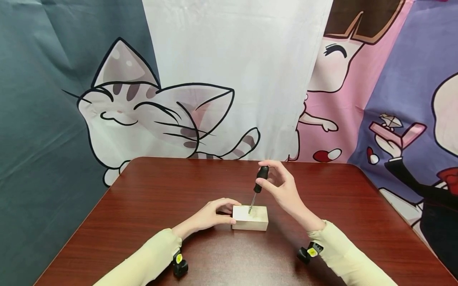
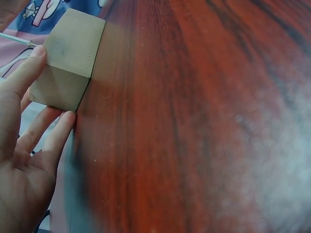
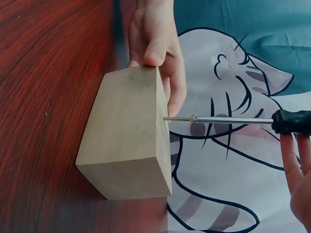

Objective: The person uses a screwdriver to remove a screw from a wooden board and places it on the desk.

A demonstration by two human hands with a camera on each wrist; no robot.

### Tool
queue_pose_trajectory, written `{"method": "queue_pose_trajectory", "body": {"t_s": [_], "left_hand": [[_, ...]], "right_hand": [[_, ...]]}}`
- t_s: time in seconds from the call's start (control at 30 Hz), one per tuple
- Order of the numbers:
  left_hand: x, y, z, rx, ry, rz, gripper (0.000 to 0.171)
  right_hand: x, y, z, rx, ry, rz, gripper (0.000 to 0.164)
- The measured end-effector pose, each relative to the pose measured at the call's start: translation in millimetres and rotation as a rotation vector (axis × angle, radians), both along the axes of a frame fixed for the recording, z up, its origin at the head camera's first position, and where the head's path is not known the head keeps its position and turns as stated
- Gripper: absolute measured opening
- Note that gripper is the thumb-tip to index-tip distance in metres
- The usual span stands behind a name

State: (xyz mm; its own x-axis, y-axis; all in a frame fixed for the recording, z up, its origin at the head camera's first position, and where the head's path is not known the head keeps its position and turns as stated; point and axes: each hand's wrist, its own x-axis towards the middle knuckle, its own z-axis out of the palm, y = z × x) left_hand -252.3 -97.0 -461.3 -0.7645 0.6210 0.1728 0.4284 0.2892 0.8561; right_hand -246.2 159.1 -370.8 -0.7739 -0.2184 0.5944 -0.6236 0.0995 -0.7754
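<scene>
A pale wooden block lies on the table, with its long side toward me. My left hand holds its left end, thumb on the near side and fingers at the far side. Above the block, my right hand grips the black handle of a screwdriver between thumb and fingers. The screwdriver leans slightly, its shaft running down toward the block's top. In the right wrist view, a threaded brass-coloured screw stands out of that top face, most of its length exposed. The screwdriver's tip meets the screw's head.
The brown wood-grain table extends around the block on all sides. Behind its far edge hangs a cartoon-printed cloth. A small black camera is strapped at each wrist, below the pale yellow sleeves.
</scene>
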Motion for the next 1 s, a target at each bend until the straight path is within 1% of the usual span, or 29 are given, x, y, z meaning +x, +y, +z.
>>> {"method": "queue_pose_trajectory", "body": {"t_s": [0.13,0.23,0.3,0.37,0.47,0.5,0.57,0.67,0.73,0.8,0.9,1.0], "left_hand": [[3.4,1.8,4.4,0.002,-0.002,0.007,0.05],[9.4,2.3,14.7,0.008,-0.014,0.003,0.049],[13.5,2.5,22.0,0.011,-0.019,0.002,0.048],[16.9,2.3,27.5,0.013,-0.013,0.001,0.047],[19.2,2.0,30.1,0.013,-0.003,0.001,0.047],[19.6,1.8,30.1,0.013,0.001,-0.001,0.046],[19.6,1.7,29.6,0.014,-0.001,-0.001,0.047],[17.5,2.0,26.9,0.016,-0.013,-0.001,0.048],[14.0,2.1,21.3,0.014,-0.017,0.001,0.048],[9.7,1.9,14.1,0.012,-0.017,0.003,0.049],[4.5,1.1,4.1,0.006,-0.008,0.006,0.05],[1.9,-0.1,0.2,0.001,-0.006,0.01,0.05]], "right_hand": [[0.3,0.3,0.7,0.006,0.006,0.005,0.043],[-0.3,1.0,0.1,0.016,0.021,0.028,0.046],[-1.1,1.2,-0.3,0.004,0.031,0.058,0.048],[-1.5,1.0,-0.5,-0.029,0.032,0.101,0.047],[-1.1,-0.1,-0.7,-0.094,0.021,0.162,0.042],[-0.8,-0.5,-1.1,-0.106,0.019,0.166,0.04],[0.3,-1.5,-1.5,-0.104,0.027,0.131,0.039],[1.4,-2.4,-2.6,-0.063,0.05,0.012,0.041],[1.8,-2.6,-3.0,-0.044,0.045,-0.05,0.042],[1.9,-2.6,-3.2,-0.044,0.035,-0.064,0.043],[2.0,-2.5,-2.5,-0.056,0.02,-0.038,0.044],[1.7,-2.0,-1.8,-0.05,0.025,-0.031,0.046]]}}
